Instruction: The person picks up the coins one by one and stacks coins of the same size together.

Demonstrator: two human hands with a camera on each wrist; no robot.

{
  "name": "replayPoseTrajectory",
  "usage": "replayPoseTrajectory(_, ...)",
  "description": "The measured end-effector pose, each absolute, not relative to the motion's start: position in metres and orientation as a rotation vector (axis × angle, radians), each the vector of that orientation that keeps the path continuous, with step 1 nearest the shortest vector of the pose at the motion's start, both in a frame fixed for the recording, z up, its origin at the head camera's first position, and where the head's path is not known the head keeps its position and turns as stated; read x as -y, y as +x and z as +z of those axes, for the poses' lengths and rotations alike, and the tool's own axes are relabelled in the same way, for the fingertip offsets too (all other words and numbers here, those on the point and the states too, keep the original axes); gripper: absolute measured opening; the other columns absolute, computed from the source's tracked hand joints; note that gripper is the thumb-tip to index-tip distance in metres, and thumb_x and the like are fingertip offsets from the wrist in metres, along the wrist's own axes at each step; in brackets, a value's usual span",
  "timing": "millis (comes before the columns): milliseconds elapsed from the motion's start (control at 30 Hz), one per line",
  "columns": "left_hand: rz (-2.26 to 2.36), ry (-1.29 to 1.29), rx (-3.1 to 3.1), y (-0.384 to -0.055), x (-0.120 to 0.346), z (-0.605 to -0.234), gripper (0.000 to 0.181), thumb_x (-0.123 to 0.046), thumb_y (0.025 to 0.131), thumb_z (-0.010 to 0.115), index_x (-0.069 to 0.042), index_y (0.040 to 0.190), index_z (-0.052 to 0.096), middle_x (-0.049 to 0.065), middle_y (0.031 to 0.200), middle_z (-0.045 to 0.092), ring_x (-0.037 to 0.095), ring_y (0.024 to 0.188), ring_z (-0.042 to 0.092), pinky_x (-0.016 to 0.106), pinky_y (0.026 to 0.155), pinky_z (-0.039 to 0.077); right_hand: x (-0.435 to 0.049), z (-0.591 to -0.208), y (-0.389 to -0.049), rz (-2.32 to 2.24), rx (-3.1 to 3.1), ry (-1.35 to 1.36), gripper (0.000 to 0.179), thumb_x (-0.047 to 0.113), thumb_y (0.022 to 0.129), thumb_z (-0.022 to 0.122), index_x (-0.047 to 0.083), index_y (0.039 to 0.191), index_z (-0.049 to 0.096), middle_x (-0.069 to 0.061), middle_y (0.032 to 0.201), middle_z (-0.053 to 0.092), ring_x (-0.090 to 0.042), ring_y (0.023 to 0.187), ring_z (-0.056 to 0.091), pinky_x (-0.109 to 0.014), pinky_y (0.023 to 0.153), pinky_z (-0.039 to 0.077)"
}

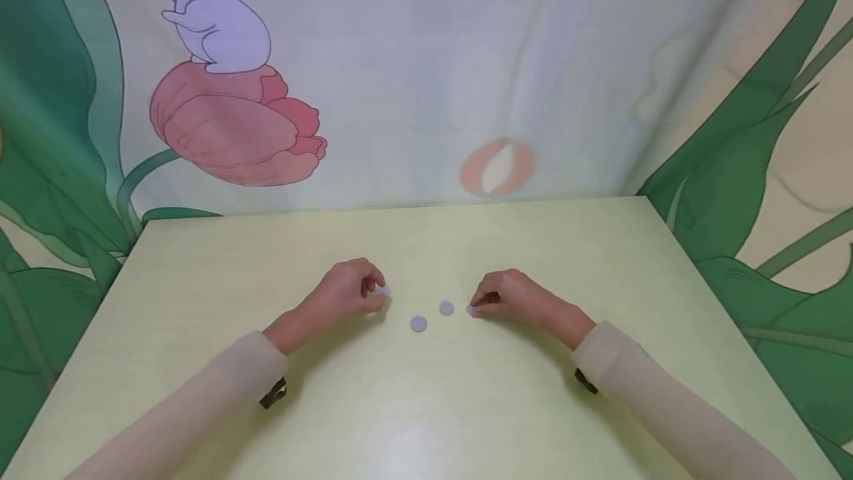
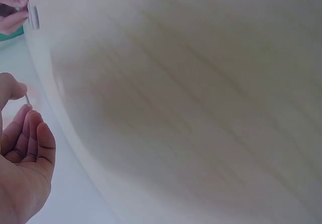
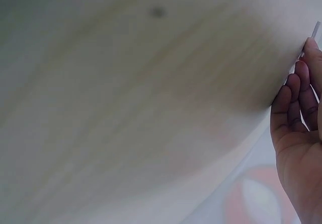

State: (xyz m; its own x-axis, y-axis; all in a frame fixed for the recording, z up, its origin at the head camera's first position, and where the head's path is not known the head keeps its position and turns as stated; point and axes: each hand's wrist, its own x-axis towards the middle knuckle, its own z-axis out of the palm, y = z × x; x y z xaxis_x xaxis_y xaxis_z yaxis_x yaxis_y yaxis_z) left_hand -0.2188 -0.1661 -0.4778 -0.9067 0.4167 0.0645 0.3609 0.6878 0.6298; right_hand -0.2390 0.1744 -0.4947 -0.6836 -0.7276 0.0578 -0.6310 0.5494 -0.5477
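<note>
Small pale lilac round discs are between and in the hands. My left hand [image 1: 343,291] pinches one disc [image 1: 384,290] between thumb and fingertips. In the left wrist view that disc [image 2: 27,100] shows edge-on as a thin line, held above the table. My right hand [image 1: 512,296], low over the tabletop, pinches another disc [image 1: 470,310] at its fingertips. Its edge [image 3: 316,29] pokes past the fingertips in the right wrist view. Two more discs lie flat between the hands: one disc [image 1: 446,308] close to the right fingertips, the other disc [image 1: 418,324] nearer the person.
The pale wooden table [image 1: 413,406] reaches back to a white curtain [image 1: 413,80] printed with a rabbit on a pink flower. Green leaf-print cloth [image 1: 726,169] hangs along the sides. Both forearms, in light sleeves, come in from the near corners.
</note>
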Motion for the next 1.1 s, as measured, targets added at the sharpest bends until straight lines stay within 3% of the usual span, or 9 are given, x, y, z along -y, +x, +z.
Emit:
replayPoseTrajectory(467, 1.007, 0.809, -2.821, -0.205, 0.139, -0.483, 0.01, -0.009, 0.082, 0.076, -0.004, 0.09, 0.072, 0.003, 0.079, 0.059, 0.011, 0.071, 0.052, 0.024, 0.064, 0.047, -0.173, -0.513, -0.226, -0.88, -2.553, -1.124, 0.008, 0.019, 0.09, 0.079, 0.015, 0.097, 0.08, 0.012, 0.092, 0.069, 0.001, 0.081, 0.062, -0.021, 0.076, 0.054)
replayPoseTrajectory(1100, 1.01, 1.02, -2.808, -0.221, 0.105, -0.465, 0.009, -0.012, 0.086, 0.076, -0.007, 0.092, 0.072, 0.003, 0.081, 0.061, 0.013, 0.073, 0.055, 0.021, 0.065, 0.047, -0.174, -0.49, -0.242, -0.828, -2.586, -1.128, 0.008, 0.017, 0.088, 0.081, 0.013, 0.095, 0.08, 0.01, 0.091, 0.071, -0.001, 0.08, 0.063, -0.021, 0.075, 0.055)
